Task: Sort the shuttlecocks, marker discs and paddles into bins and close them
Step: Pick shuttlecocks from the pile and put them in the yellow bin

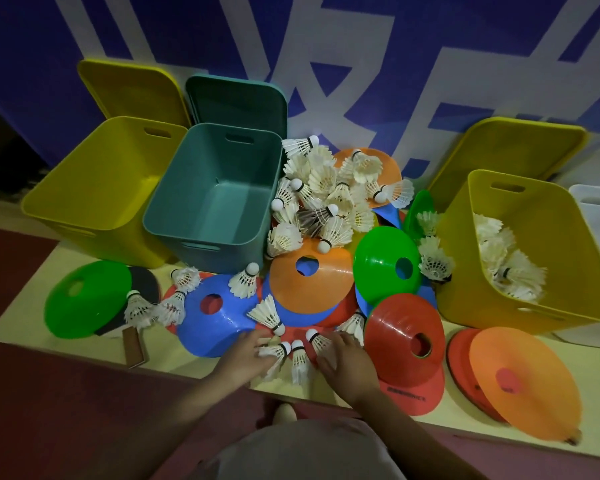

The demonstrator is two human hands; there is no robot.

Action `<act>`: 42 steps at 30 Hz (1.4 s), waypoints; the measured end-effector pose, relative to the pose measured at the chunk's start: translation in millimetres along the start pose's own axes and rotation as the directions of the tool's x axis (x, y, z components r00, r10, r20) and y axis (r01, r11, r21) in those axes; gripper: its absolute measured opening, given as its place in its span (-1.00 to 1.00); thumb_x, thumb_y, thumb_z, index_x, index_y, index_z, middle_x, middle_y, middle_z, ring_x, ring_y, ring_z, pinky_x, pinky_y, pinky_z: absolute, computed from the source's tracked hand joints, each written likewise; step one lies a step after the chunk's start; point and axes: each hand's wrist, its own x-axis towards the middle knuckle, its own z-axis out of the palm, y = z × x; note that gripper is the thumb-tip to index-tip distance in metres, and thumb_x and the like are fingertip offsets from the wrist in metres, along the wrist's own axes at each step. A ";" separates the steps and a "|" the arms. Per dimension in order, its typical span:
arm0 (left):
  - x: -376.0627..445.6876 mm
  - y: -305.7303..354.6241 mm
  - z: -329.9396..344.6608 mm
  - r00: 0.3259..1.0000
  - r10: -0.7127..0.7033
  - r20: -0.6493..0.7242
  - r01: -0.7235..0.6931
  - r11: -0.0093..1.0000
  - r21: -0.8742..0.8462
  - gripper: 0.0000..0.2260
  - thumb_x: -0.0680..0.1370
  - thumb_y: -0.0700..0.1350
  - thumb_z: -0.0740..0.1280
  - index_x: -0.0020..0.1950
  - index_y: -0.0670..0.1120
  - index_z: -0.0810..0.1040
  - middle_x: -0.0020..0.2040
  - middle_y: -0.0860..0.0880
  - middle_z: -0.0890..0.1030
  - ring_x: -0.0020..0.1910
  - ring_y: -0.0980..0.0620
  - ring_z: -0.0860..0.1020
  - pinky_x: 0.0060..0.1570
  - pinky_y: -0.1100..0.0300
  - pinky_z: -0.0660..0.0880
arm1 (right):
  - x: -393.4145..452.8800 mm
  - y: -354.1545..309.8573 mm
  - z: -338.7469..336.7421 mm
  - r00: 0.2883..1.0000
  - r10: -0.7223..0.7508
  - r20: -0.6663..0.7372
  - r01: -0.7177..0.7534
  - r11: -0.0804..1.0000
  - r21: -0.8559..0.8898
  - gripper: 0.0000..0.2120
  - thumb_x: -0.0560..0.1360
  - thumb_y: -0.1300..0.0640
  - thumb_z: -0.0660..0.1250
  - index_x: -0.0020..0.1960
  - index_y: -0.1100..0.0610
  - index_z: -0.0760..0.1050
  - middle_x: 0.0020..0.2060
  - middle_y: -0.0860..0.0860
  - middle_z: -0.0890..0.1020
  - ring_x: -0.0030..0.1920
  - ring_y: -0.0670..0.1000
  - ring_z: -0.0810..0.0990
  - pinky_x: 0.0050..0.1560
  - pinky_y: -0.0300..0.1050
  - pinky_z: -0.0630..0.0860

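Loose white shuttlecocks [321, 188] are heaped on the table between the bins, and more lie near the front edge. My left hand [245, 356] rests its fingers on the feathers of one shuttlecock [280, 351]. My right hand [343, 363] lies palm down over another shuttlecock [316, 339]; a third [298, 360] sits between my hands. Marker discs lie about: green [87, 299], blue [215, 317], orange [309, 282], green [388, 265], red [406, 334], orange [523, 379]. A black paddle [146, 282] is partly under the left green disc. A red paddle [459, 355] shows beneath the right orange disc.
An open yellow bin [94, 188] and a teal bin [215, 199] stand at the left. A yellow bin [551, 299] at the right holds shuttlecocks. Three lids, yellow [129, 91], teal [236, 102] and yellow [510, 147], lean on the wall. A white bin [596, 202] sits far right.
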 end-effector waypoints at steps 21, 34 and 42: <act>-5.6 -16.7 -16.3 0.869 0.462 -0.177 -0.336 0.813 0.475 -0.71 0.52 0.05 0.15 0.14 -0.01 0.52 0.03 0.07 0.46 0.00 0.11 0.47 -0.07 0.18 0.49 | 6.6 -8.3 -19.0 0.994 -0.080 -0.071 0.091 0.982 0.167 -0.41 0.41 -0.28 0.10 0.35 -0.03 0.39 0.17 -0.03 0.51 0.11 0.00 0.54 -0.07 -0.13 0.47; -9.2 -15.5 -16.9 0.899 0.356 -0.255 -0.275 0.912 0.303 -0.54 0.49 -0.10 0.39 0.39 0.01 0.42 0.20 0.08 0.44 0.19 0.12 0.44 0.10 0.28 0.39 | 8.6 -13.6 -24.2 0.984 -0.126 -0.129 0.160 0.942 0.297 -0.43 0.42 -0.26 0.15 0.33 0.00 0.43 0.09 -0.02 0.53 0.06 0.00 0.54 -0.05 -0.14 0.44; -23.1 38.2 -27.2 0.830 0.371 -0.417 -0.380 0.923 0.063 -0.59 0.45 -0.09 0.39 0.29 0.09 0.48 0.11 0.16 0.46 0.10 0.30 0.46 0.02 0.34 0.44 | 11.1 -14.0 -38.5 0.973 -0.042 -0.228 0.160 0.833 0.530 -0.56 0.43 -0.20 0.26 0.24 -0.06 0.47 0.07 -0.13 0.55 0.03 -0.15 0.55 -0.03 -0.02 0.55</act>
